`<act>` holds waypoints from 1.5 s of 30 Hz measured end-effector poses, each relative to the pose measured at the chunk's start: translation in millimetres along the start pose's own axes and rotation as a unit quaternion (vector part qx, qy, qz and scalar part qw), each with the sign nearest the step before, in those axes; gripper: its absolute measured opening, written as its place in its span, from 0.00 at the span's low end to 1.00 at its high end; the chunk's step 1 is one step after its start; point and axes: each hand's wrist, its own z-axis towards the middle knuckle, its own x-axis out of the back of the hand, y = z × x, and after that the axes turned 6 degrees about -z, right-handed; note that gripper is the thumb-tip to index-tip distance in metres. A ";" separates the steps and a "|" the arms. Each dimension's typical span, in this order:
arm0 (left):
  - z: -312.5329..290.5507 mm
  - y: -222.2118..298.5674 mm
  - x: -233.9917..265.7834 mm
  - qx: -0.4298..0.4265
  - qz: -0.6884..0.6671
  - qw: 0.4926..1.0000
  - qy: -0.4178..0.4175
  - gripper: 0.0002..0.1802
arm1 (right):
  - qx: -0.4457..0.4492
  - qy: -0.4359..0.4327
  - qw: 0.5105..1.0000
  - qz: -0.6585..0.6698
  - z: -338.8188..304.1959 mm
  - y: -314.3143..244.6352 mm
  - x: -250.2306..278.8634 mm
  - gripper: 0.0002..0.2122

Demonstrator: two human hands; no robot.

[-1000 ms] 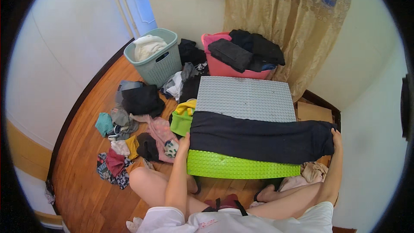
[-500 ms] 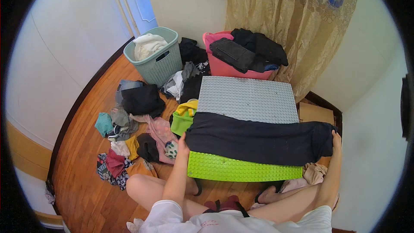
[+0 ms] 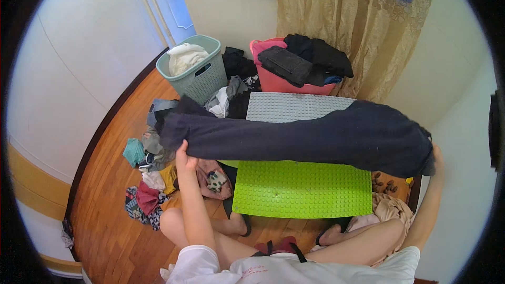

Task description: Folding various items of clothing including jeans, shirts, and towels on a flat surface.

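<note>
A pair of dark navy trousers (image 3: 294, 139), folded lengthwise, is stretched between my two hands and lifted above a low studded table. My left hand (image 3: 186, 158) grips the narrower end, with loose cloth flopping beyond the fingers. At the wider end, my right hand (image 3: 437, 159) is closed on the edge, its fingers partly hidden by the fabric. Beneath the trousers, the table shows a bright green near half (image 3: 300, 192) and a grey far half (image 3: 294, 106).
Loose clothes (image 3: 150, 200) lie piled on the wooden floor to the left. Behind the table stand a pale green basket (image 3: 202, 81) with white cloth and a pink basket (image 3: 294, 85) heaped with dark clothes. Beige cloth (image 3: 392, 213) lies by my right leg; a wall is close on the right.
Both hands have raised the trousers off the table. The left hand has moved left and up, the right hand slightly right, and the cloth is pulled longer, uncovering more green surface.
</note>
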 end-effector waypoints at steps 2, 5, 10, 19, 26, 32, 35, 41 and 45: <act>5.8 -15.8 21.2 0.033 -0.029 0.999 0.022 0.19 | -0.042 0.022 0.998 -0.039 26.7 40.4 59.3 0.18; 8.4 -43.5 46.3 0.103 -0.055 0.980 0.159 0.19 | -0.115 0.062 0.981 -0.141 45.1 96.0 114.2 0.18; 19.1 -28.8 57.5 0.093 0.012 0.986 0.137 0.18 | -0.059 0.085 0.956 -0.274 39.6 86.9 84.4 0.19; 21.9 -7.0 49.9 0.003 0.129 0.992 0.012 0.18 | -0.116 0.076 0.885 -0.444 42.6 71.2 71.5 0.20; 14.6 -16.7 51.8 0.090 0.109 0.989 0.041 0.20 | -0.149 0.031 0.916 -0.371 15.0 77.5 39.8 0.17; 2.5 17.3 -20.6 -0.055 0.159 0.984 -0.062 0.21 | 0.037 0.003 0.984 -0.172 -7.2 -11.7 -36.8 0.15; 8.2 34.8 -26.1 -0.032 0.141 0.987 -0.076 0.21 | 0.017 -0.048 0.986 -0.159 11.9 -12.1 -14.5 0.14; 52.7 -17.0 48.3 0.132 0.042 0.986 0.095 0.19 | 0.004 0.108 0.693 -0.712 90.8 107.6 82.0 0.17; 17.3 -39.1 91.0 -0.115 0.297 0.945 0.078 0.17 | 0.139 0.003 0.791 -0.596 80.6 107.5 -126.4 0.14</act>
